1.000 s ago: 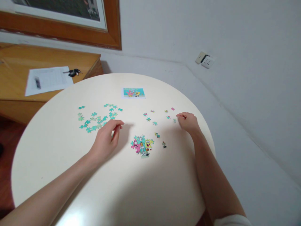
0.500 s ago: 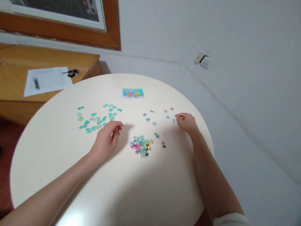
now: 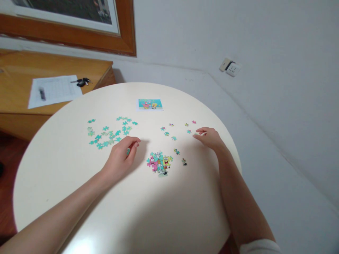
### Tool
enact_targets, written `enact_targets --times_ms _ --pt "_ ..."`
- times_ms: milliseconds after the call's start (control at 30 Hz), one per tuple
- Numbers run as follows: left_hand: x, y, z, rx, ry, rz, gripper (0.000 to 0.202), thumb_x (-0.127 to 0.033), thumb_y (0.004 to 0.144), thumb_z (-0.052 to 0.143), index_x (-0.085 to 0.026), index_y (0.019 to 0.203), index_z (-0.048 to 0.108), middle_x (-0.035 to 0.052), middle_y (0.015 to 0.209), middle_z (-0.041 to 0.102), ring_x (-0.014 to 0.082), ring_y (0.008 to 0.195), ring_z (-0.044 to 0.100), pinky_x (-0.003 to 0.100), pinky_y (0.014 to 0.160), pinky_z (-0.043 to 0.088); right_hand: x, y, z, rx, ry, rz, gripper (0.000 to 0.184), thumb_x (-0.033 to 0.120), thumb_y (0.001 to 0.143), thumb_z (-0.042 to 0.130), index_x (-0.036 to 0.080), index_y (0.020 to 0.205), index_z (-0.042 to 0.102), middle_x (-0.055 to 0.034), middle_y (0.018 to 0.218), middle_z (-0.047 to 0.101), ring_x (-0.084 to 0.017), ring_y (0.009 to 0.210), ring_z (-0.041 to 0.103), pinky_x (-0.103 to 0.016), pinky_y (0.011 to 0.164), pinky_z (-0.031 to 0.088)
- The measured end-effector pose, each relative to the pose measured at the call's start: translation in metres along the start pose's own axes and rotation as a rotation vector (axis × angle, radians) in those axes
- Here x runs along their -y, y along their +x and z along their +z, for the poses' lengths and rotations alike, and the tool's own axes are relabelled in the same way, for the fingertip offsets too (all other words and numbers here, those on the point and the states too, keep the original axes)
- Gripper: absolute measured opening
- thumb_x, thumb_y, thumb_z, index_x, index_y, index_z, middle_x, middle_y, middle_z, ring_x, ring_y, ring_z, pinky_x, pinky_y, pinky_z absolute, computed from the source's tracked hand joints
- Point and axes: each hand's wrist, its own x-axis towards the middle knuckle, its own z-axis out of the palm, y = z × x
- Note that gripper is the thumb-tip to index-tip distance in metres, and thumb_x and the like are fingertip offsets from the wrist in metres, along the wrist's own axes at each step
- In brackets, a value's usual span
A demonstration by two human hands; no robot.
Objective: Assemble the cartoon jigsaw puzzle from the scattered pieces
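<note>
My left hand hovers or rests left of the joined puzzle section, its fingers curled and the thumb slightly apart from the index finger. A bit of teal puzzle piece shows through the gap in that hand; whether it lies on the table or is touched, I cannot tell. Across the table, my right hand has thumb and index finger spread around a small pale puzzle piece, mostly hidden. Close by lie a teal-and-pink piece and a pink piece.
Several teal pieces are scattered on the left of the round white table. A reference picture card lies at the back. Loose pieces sit right of the joined section. Keys and paper rest on a wooden desk.
My right hand's thumb and index finger have parted and shifted slightly left over the pale piece. The left thumb has moved a little away from the index finger, showing the teal bit.
</note>
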Motion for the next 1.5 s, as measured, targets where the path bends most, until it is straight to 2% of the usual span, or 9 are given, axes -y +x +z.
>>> enact_targets --times_ms 300,667,833,1000,1267,1500 --pt "-0.007 0.000 -0.003 0.064 0.013 -0.046 0.016 -0.022 0.084 0.032 -0.021 0.078 0.047 -0.0001 0.064 0.055 0.0158 0.060 0.054 0.027 0.059 0.041 -0.004 0.002 0.001 -0.006 0.018 -0.029 0.027 0.037 0.063 0.069 0.018 0.081 0.072 -0.0047 0.080 0.069 -0.015 0.067 0.060 -0.032 0.070 0.048" --pt "-0.010 0.000 -0.006 0.125 0.016 -0.044 0.011 -0.018 0.080 0.031 -0.023 0.074 0.039 -0.0026 0.059 0.050 0.0134 0.050 0.044 0.025 0.052 0.034 0.003 0.000 0.000 0.008 0.016 -0.003 0.026 0.034 0.065 0.067 0.016 0.083 0.072 -0.0055 0.081 0.069 -0.015 0.067 0.060 -0.032 0.072 0.048" --pt "-0.010 -0.001 -0.007 0.137 0.008 -0.048 0.010 -0.018 0.079 0.031 -0.023 0.073 0.037 -0.0028 0.057 0.048 0.0139 0.050 0.044 0.025 0.052 0.034 0.004 -0.001 0.000 0.017 0.016 -0.002 0.026 0.033 0.066 0.067 0.016 0.085 0.072 -0.0055 0.081 0.069 -0.015 0.067 0.059 -0.032 0.072 0.047" --pt "-0.009 -0.002 -0.006 0.146 -0.002 -0.049 0.011 -0.021 0.081 0.031 -0.023 0.074 0.039 -0.0037 0.056 0.046 0.0130 0.050 0.043 0.024 0.051 0.033 0.004 -0.001 0.000 0.007 0.018 -0.016 0.024 0.032 0.065 0.066 0.016 0.083 0.072 -0.0048 0.078 0.068 -0.015 0.066 0.059 -0.031 0.071 0.047" --pt "-0.008 0.000 -0.004 0.072 0.009 -0.046 0.017 -0.026 0.083 0.032 -0.020 0.080 0.047 -0.0036 0.057 0.049 0.0132 0.051 0.047 0.024 0.053 0.036 0.004 0.000 0.000 0.029 -0.001 0.000 0.025 0.033 0.066 0.066 0.017 0.084 0.072 -0.0051 0.081 0.069 -0.015 0.067 0.060 -0.031 0.072 0.048" --pt "-0.004 -0.001 -0.004 0.044 0.002 0.007 0.019 -0.023 0.080 0.035 -0.020 0.071 0.052 -0.0028 0.057 0.053 0.0125 0.052 0.049 0.023 0.053 0.036 0.007 -0.001 -0.001 0.032 -0.009 0.006 0.025 0.033 0.066 0.066 0.017 0.084 0.072 -0.0048 0.081 0.069 -0.015 0.067 0.060 -0.030 0.071 0.047"
